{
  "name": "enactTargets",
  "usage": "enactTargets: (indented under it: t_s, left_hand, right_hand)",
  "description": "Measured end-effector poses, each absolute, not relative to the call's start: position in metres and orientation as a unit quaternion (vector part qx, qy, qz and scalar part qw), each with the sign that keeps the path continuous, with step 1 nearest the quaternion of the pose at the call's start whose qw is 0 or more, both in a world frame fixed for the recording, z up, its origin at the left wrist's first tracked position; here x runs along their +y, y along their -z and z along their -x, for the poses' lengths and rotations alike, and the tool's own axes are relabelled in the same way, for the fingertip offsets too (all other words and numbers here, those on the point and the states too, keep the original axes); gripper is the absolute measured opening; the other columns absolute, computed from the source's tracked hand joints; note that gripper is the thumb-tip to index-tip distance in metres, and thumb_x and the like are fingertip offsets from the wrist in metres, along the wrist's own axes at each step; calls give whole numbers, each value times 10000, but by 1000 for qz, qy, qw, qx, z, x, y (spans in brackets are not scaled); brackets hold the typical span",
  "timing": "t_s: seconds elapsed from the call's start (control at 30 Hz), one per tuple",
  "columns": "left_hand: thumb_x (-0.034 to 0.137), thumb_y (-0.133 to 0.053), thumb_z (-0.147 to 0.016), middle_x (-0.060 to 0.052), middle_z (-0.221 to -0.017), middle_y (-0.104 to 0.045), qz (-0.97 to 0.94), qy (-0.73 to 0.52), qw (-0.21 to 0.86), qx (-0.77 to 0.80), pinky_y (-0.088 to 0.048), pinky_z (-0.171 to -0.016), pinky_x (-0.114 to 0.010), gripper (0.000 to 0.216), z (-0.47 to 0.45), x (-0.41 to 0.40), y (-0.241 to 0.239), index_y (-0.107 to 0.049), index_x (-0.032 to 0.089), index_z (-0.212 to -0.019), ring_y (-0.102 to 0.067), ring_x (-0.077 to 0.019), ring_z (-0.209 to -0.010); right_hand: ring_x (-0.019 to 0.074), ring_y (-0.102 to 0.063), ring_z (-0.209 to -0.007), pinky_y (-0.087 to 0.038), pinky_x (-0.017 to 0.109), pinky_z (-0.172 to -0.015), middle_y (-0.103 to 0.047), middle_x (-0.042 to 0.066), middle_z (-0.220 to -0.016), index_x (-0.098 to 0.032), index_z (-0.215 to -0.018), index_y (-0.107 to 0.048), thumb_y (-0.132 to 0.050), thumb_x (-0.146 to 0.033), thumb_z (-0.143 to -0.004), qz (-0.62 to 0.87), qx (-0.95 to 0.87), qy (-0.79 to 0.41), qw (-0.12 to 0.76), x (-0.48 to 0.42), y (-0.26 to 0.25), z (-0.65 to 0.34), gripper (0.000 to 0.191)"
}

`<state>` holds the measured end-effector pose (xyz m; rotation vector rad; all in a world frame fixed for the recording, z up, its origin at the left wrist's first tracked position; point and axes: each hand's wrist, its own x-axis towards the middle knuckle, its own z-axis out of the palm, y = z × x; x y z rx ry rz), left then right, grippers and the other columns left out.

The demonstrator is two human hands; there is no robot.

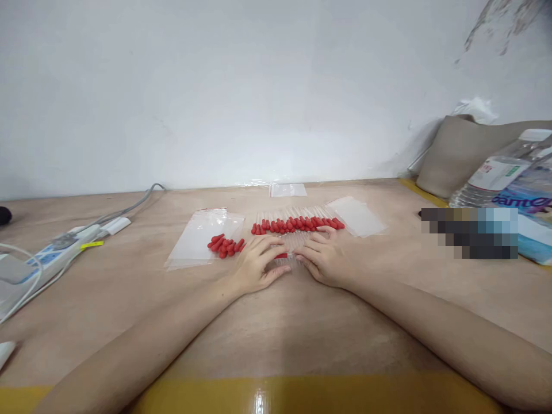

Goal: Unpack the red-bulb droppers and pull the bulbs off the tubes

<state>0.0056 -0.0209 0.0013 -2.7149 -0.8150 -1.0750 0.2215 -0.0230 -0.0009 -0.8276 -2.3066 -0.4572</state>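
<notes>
My left hand is closed round a red rubber bulb, part of which shows past the fingers. Facing it, my right hand pinches a thin clear tube whose end meets the bulb. Beneath both hands lie several loose clear tubes. Just behind, a row of droppers with red bulbs toward me and clear stems toward the wall lies on the table. A small heap of loose red bulbs rests left of my left hand, partly over clear plastic bags.
More clear bags lie right of the row, and one bag lies by the wall. At left is a power strip with cables. Water bottles, a grey-brown bag and a pixelated object stand or lie at right.
</notes>
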Motion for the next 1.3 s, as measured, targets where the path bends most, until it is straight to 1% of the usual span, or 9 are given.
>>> enactTargets:
  t_s: [0.1, 0.27, 0.67, 0.87, 0.97, 1.03, 1.13, 1.23, 1.3]
  left_hand:
    - [258, -521, -833, -45, -965, -610, 898, 328, 79, -283, -403, -825, -348, 102, -9, -20, -2, -582, 187, -877, -527, -182, -924]
    - [240, -416, -880, -37, -839, -604, 918, 250, 103, -289, -358, -867, -370, 164, -11, -23, -12, -557, 163, -844, -505, -180, -887]
    - [235, -414, -873, -36, -786, -607, 925, 228, 123, -277, -311, -924, -408, 186, -7, -36, -16, -570, 157, -807, -490, -203, -942]
    - [202, -380, -876, -32, -774, -604, 928, 224, 109, -276, -309, -921, -404, 200, 1, -40, -13, -559, 160, -795, -498, -191, -905]
    - [212, -342, -891, -42, -807, -599, 909, 235, 86, -332, -361, -845, -369, 228, 17, -36, -18, -550, 165, -812, -504, -181, -846]
    - [249, -316, -902, -51, -838, -582, 876, 268, 58, -397, -396, -782, -328, 256, 31, -29, -27, -550, 169, -836, -508, -173, -820]
    - [326, -346, -878, -59, -882, -556, 806, 323, 29, -495, -424, -754, -289, 286, 54, -10, -44, -585, 172, -849, -526, -171, -834]
    - [373, -421, -799, -60, -889, -577, 750, 297, -17, -591, -441, -680, -279, 300, 74, 8, -55, -633, 170, -862, -557, -173, -759]
    - [396, -447, -757, -43, -823, -613, 731, 270, -76, -622, -439, -635, -272, 312, 83, 16, -59, -638, 177, -870, -573, -176, -717]
  right_hand:
    - [121, -440, -669, -249, 356, -857, -564, -4, -598, -189, -722, -635, -438, -278, -873, 298, -875, 180, 336, -22, 4, -218, 264]
    - [107, -416, -624, -256, 341, -821, -550, -22, -543, -202, -714, -640, -479, -304, -864, 273, -874, 186, 356, -24, 1, -218, 242]
    - [84, -395, -598, -251, 328, -800, -537, -68, -552, -235, -893, -614, -510, -232, -856, 187, -859, 312, 360, -28, 5, -228, 111]
    - [62, -414, -580, -244, 316, -817, -574, -94, -594, -296, -985, -607, -485, -155, -852, 177, -854, 334, 356, -33, 1, -240, 230]
    - [75, -450, -594, -241, 322, -815, -567, -80, -552, -295, -968, -627, -481, -169, -845, 256, -833, 319, 372, -24, 2, -254, 228]
    - [87, -485, -620, -230, 335, -816, -596, -54, -580, -268, -928, -647, -490, -201, -837, 348, -803, 290, 388, -15, 4, -260, 194]
    - [97, -516, -618, -221, 336, -782, -635, -18, -632, -227, -883, -662, -483, -224, -819, 449, -771, 232, 387, -7, 9, -263, 190]
    - [102, -524, -584, -208, 325, -723, -647, -10, -631, -208, -808, -657, -466, -203, -778, 511, -756, 187, 362, -8, 10, -259, 194]
    - [112, -533, -583, -197, 320, -701, -648, -4, -625, -192, -781, -637, -458, -189, -740, 549, -748, 171, 333, -11, 9, -256, 184]
